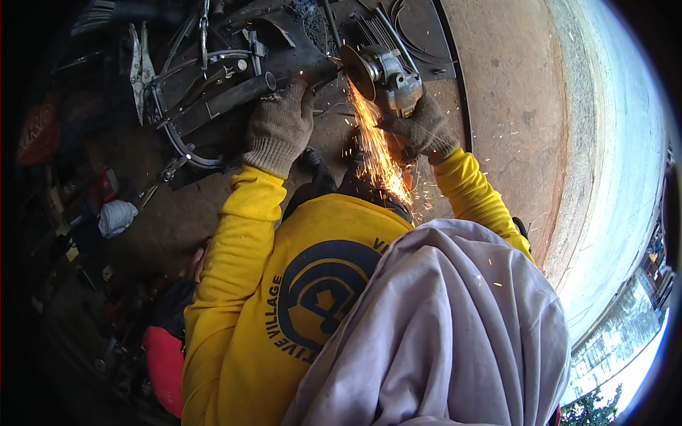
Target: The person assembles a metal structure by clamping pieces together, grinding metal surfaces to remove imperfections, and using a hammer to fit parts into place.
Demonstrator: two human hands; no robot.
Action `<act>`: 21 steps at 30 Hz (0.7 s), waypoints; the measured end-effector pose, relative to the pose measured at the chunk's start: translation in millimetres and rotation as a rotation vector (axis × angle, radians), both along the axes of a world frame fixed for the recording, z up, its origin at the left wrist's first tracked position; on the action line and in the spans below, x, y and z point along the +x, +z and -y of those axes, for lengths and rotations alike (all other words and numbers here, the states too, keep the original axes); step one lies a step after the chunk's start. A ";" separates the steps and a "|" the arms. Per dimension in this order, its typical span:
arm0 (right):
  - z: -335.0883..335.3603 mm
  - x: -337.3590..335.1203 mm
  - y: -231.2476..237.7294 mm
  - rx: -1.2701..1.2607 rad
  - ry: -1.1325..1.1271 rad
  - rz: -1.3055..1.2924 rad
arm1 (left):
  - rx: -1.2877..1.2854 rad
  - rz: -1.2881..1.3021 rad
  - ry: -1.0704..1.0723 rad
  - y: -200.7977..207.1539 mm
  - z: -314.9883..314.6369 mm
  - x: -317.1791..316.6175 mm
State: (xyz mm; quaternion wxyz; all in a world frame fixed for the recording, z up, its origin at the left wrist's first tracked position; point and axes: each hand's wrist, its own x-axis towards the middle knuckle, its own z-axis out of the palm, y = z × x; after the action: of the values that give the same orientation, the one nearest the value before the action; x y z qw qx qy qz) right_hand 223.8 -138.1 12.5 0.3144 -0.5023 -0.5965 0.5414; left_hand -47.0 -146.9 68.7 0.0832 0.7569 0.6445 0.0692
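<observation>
My right hand [425, 129], in a knitted work glove, is wrapped round an angle grinder [398, 79] at the far edge of the picture. The grinder's round disc [357, 72] faces left. A bright stream of orange sparks [375, 142] flies from the disc toward my legs. My left hand [280, 126], gloved alike, is closed at the near end of a dark metal piece [325, 77]. That piece reaches up to the disc's left edge; its full shape is hard to make out. My left fingertips are partly hidden behind the glove.
A metal tube [238, 98] and a curved steel frame [165, 121] with locking pliers [141, 67] lie left of my left hand. Wire coils [419, 35] sit beyond the grinder. A red item [165, 369] is at lower left. Concrete floor [515, 106] stretches to the right.
</observation>
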 end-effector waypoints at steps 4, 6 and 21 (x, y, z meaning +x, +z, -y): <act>1.2 0.0 0.4 -0.032 0.011 0.056 | 0.051 -0.026 -0.060 -2.5 -1.3 -0.1; -0.2 0.6 6.7 -0.115 0.048 0.065 | -0.010 0.020 0.022 0.3 -1.4 1.4; 12.5 2.0 -10.0 -0.108 -0.022 -0.041 | 0.034 0.032 -0.017 -0.8 -1.8 0.6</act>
State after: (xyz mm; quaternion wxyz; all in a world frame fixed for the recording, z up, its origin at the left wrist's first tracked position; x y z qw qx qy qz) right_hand 225.8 -150.6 2.6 0.3050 -0.5138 -0.5544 0.5794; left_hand -46.3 -145.1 67.9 0.0810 0.7625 0.6353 0.0914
